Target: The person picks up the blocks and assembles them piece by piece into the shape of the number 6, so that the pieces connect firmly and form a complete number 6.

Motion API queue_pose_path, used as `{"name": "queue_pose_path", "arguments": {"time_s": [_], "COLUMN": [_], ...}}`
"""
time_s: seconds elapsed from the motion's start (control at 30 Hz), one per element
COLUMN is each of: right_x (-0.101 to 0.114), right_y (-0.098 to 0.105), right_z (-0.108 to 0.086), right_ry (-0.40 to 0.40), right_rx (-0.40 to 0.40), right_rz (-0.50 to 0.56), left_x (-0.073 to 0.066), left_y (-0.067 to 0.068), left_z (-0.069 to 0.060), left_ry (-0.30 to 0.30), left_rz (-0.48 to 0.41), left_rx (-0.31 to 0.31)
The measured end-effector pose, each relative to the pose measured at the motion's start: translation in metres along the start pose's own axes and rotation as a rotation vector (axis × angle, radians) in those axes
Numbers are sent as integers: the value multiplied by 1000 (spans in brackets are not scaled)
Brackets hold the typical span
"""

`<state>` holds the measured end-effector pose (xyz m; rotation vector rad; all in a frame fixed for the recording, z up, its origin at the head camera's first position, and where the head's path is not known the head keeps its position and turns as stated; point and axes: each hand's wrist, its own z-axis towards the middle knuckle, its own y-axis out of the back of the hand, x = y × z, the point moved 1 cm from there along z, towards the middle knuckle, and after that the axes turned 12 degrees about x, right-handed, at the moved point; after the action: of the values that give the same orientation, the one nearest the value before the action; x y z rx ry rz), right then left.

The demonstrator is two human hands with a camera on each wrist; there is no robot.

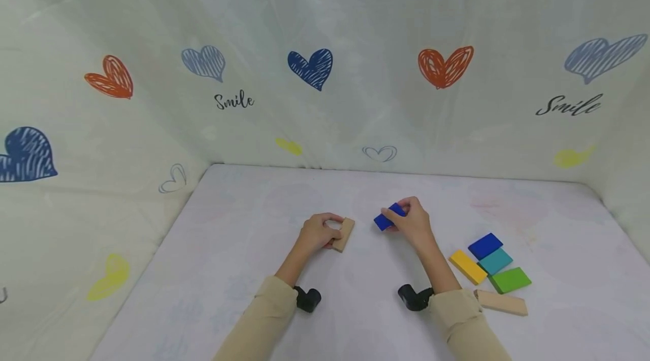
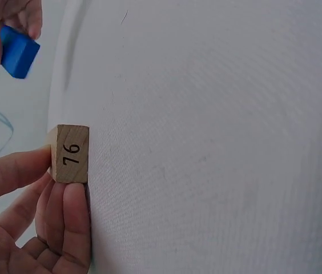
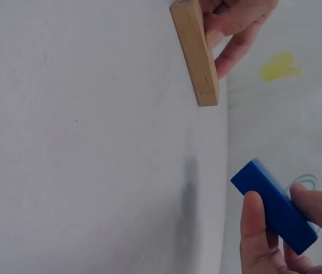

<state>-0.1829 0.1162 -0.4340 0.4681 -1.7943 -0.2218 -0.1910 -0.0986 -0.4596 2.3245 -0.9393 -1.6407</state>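
My left hand pinches a plain wooden block that lies on the white table. The number 76 is printed on the end of this block, seen in the left wrist view. Held between thumb and fingers of my right hand is a dark blue wooden block. The right wrist view shows this blue block raised off the table and tilted, with its shadow below. A gap separates the two held blocks. Some fingers of both hands are partly hidden.
Right of my right forearm lie a second blue block, a teal block, a yellow block, a green block and another plain wooden block. A white curtain with printed hearts rises behind the table.
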Motion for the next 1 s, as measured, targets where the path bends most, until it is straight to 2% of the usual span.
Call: {"name": "queue_pose_path", "arguments": {"time_s": [0.17, 0.33, 0.53, 0.7, 0.77, 0.83, 1.0], "right_x": [-5, -7, -6, -6, -7, -8, -10], "right_y": [-6, -16, -26, -34, -37, -40, -47], "right_z": [11, 21, 30, 36, 38, 39, 41], "right_ry": [-7, -32, -51, -42, -38, -23, 40], "right_rx": [-40, -24, -17, -26, -39, -66, -132], "right_rz": [142, 296, 369, 385, 362, 285, 12], "left_x": [-1, -2, -1, -1, -1, -1, -1], "left_y": [-2, -1, -1, -1, -1, -2, -2], "left_z": [1, 1, 1, 1, 1, 1, 0], "left_ry": [8, 19, 7, 4, 8, 13, 23], "left_rz": [-25, -42, -58, -46, -41, -32, -24], "left_rx": [8, 10, 12, 3, 1, -1, 0]}}
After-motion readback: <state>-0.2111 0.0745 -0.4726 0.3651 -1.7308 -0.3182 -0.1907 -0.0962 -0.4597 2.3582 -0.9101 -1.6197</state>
